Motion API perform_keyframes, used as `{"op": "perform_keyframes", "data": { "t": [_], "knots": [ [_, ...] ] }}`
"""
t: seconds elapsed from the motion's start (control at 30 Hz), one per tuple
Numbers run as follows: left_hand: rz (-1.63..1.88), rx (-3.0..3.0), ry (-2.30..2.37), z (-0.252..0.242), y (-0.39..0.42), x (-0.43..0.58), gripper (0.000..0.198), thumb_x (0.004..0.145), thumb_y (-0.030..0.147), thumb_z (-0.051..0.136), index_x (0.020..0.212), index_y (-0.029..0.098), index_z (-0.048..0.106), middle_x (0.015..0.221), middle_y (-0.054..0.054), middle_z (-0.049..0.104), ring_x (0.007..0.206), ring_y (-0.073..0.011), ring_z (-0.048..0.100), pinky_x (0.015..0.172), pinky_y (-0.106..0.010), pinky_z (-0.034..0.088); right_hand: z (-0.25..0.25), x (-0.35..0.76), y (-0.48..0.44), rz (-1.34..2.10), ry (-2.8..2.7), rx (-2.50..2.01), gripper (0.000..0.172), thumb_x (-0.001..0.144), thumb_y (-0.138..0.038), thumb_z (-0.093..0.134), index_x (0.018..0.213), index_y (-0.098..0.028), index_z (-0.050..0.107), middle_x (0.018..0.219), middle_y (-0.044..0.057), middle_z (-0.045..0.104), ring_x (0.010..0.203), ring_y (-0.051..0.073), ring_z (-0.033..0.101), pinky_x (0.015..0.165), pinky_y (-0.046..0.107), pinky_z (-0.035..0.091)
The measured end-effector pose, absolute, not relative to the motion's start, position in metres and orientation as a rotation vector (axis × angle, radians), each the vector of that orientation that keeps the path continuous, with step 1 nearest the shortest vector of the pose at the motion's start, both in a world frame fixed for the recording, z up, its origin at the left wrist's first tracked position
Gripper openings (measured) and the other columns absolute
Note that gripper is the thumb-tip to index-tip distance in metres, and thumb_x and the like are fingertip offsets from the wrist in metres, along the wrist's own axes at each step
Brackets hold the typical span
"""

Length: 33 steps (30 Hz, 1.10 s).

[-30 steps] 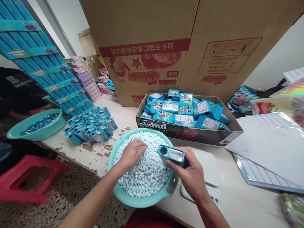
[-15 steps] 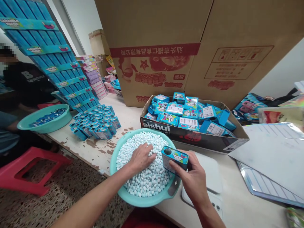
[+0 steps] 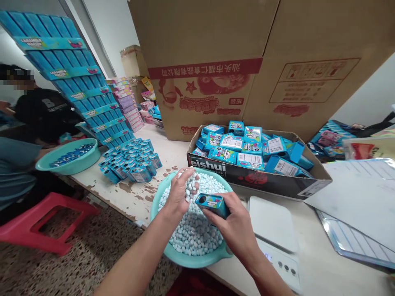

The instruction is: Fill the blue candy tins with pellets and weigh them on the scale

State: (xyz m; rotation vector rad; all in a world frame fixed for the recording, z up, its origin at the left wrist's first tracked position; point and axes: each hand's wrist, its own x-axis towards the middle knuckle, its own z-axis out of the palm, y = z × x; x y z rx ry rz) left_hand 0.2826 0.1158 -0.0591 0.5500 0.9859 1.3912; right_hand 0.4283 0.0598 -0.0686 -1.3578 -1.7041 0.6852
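A turquoise basin stands at the table's front edge, full of small pale blue and white candies. Above the candies my left hand is cupped, its fingers curled around a handful of them. My right hand grips a small blue candy box printed "Caramelo Macizo", over the right part of the basin. The box's round dark opening faces up, close to the left hand's fingers. Part of the box is hidden by the right hand.
Behind the basin, a cardboard tray holds many blue boxes. A white scale sits right of the basin. More blue boxes stand at left, near a tall display stack. Another person sits beyond a second basin.
My left hand has risen out of the candies with a handful. The right hand has moved the box left, nearer to the left hand. The view has shifted slightly.
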Motion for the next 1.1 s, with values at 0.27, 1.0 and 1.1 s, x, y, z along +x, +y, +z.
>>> {"op": "perform_keyframes", "data": {
  "t": [0.27,1.0,1.1],
  "knots": [
    [1.54,0.444,0.909,-0.053,0.119,0.289,0.036,0.057,0.032,0.077,0.072,0.019,0.047,0.058,0.008,0.05,0.047,-0.0085,0.053,0.047,-0.021,0.043,-0.066,0.412,0.068,0.624,-1.804,-1.388,0.021,0.074,-0.027,0.07,0.094,-0.023,0.064,0.093,0.004,0.059,0.091,0.025,0.056,0.078,0.037,0.045],
    [1.5,0.577,0.99,-0.048,0.123,0.299,0.041,0.058,0.04,0.078,0.077,0.019,0.049,0.059,0.007,0.052,0.046,-0.0089,0.053,0.045,-0.021,0.042,-0.058,0.422,0.074,0.656,-1.798,-1.433,0.023,0.071,-0.025,0.072,0.092,-0.023,0.065,0.092,0.002,0.059,0.087,0.023,0.058,0.072,0.033,0.046],
    [1.504,0.593,0.975,-0.048,0.124,0.301,0.041,0.059,0.041,0.078,0.077,0.019,0.049,0.057,0.008,0.05,0.045,-0.0086,0.052,0.044,-0.02,0.04,-0.058,0.424,0.075,0.656,-1.775,-1.395,0.024,0.071,-0.024,0.072,0.094,-0.024,0.066,0.091,0.002,0.059,0.086,0.022,0.058,0.073,0.033,0.046]
  ]
}}
